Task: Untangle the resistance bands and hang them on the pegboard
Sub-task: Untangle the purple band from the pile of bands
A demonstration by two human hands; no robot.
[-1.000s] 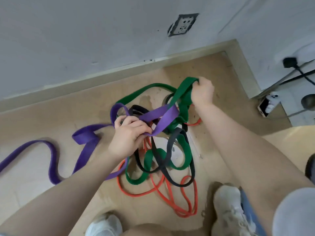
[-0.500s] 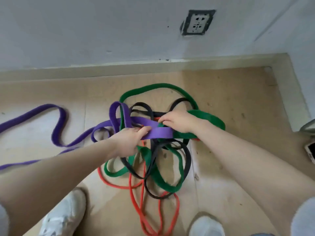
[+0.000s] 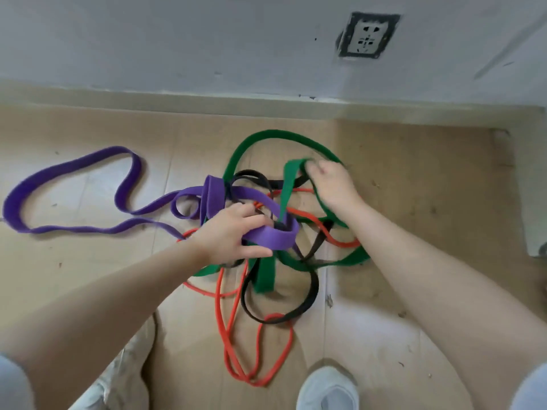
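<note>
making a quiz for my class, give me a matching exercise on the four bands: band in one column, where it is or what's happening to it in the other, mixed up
Column one:
1. purple band
2. green band
3. red band
4. black band

Column two:
A. thin loops reaching nearest the shoes
B. lifted by the right hand
C. held by the left hand, trailing far left over the floor
D. narrow dark loop low in the pile

Pairs: 1-C, 2-B, 3-A, 4-D
</note>
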